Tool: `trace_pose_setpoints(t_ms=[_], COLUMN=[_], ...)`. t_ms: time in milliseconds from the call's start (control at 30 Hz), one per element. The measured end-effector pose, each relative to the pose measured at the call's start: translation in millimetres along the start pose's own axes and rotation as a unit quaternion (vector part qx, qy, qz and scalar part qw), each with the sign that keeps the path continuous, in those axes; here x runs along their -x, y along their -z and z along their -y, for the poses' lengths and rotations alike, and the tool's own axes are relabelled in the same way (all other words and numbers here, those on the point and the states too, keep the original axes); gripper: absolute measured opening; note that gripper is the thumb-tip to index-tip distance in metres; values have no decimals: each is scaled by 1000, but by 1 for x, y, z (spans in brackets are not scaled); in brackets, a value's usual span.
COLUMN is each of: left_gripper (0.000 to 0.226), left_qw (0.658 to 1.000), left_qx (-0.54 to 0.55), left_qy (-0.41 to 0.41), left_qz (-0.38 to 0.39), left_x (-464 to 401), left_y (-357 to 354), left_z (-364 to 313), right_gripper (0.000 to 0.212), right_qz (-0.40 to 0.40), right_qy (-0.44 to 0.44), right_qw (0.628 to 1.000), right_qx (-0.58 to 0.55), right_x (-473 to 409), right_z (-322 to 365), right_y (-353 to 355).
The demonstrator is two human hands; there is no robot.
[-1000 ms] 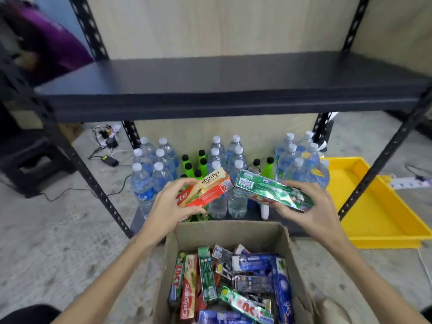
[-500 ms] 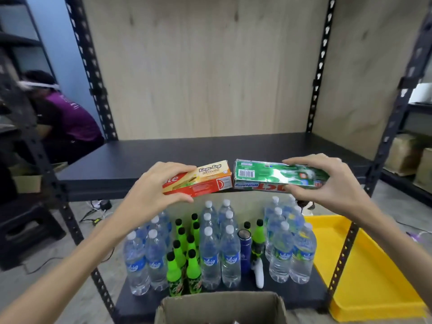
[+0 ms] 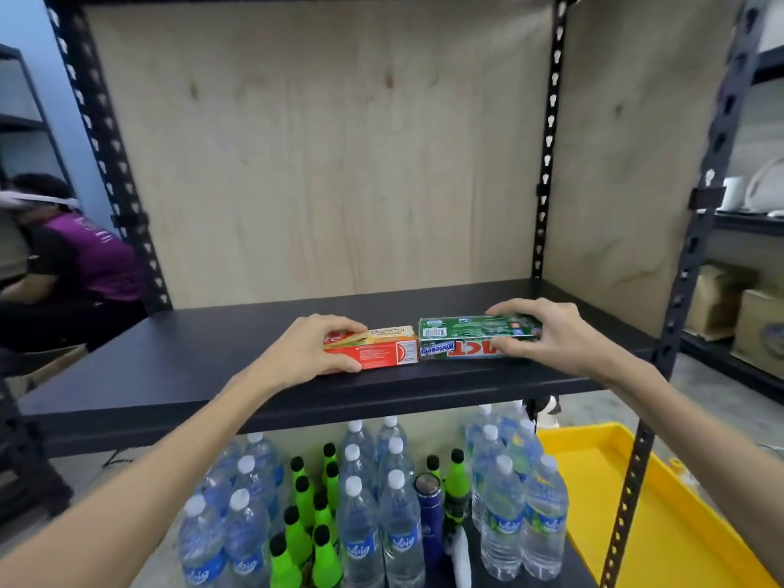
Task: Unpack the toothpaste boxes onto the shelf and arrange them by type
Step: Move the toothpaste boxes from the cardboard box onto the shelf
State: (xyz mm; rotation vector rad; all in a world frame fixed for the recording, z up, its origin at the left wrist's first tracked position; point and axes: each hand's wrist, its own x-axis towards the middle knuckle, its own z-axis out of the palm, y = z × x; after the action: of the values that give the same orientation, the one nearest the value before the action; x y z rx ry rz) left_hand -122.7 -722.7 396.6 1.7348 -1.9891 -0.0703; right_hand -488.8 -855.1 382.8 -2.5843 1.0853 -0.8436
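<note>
The left hand was curled over the left end of a small stack of toothpaste boxes, thumb on the near face and fingers over the top: a red toothpaste box underneath and a yellow-and-cream toothpaste box lying on top of it. The right hand gripped the right end of a green whitening toothpaste box, fingers arched over its top and thumb pressed to the near face, where the lettering read upside down.

Both loads sat on the black metal shelf, toward its front edge and near the middle. The green box lay at three o'clock from the red one, and their ends touched, making one line across the board. Whether the hands were pressing down or only holding, I could not tell.

Behind the boxes, at twelve o'clock, stood the bare plywood back panel, framed by black slotted uprights.

Below the shelf, at six o'clock, the lower board was crowded with clear water bottles with white caps, a cluster of green soda bottles with black caps, and one dark blue flask among them. A yellow plastic tray lay on the floor at about four o'clock. At nine o'clock, beyond the rack, another person in a purple shirt sat bent over. Cardboard cartons rested on a neighbouring rack at three o'clock.
</note>
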Motion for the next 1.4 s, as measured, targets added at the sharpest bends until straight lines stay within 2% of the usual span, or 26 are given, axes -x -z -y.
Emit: trace_pose_setpoints(t_ms=[200,367,433,567,733,900,1067,1267,1400], left_gripper=[53,53,51,52,56,41,36,42,61], left_qw=[1000,999,996,988,991,979,974,977,973], left_qx=[1,-22,-62,-90,-41,-70,-82,-59,38], left_qy=[-4,-24,-33,10,16,8,19,30,64], left_qz=[-24,-42,-62,-125,-124,-192,-211,-202,-217], left_x=[-48,-95,-113,-148,-195,-220,-231,-226,-197], left_y=[-26,-41,-46,-63,-77,-87,-88,-87,-78], left_z=[19,44,55,66,85,93,98,94,78], right_gripper=[43,45,44,48,49,49,42,54,59], right_qz=[41,-3,-19,-39,-51,-90,-116,-128,-150], right_qy=[-34,-19,-20,-44,-46,-42,-28,-51,-55], right_qw=[998,990,985,985,987,986,984,982,982], right_qx=[33,140,169,162,147,137,135,132,97], right_x=[-36,-78,-97,-134,-177,-206,-224,-216,-190], right_z=[-40,-67,-75,-92,-118,-129,-130,-125,-102], right_y=[-7,-21,-27,-46,-56,-67,-76,-80,-70])
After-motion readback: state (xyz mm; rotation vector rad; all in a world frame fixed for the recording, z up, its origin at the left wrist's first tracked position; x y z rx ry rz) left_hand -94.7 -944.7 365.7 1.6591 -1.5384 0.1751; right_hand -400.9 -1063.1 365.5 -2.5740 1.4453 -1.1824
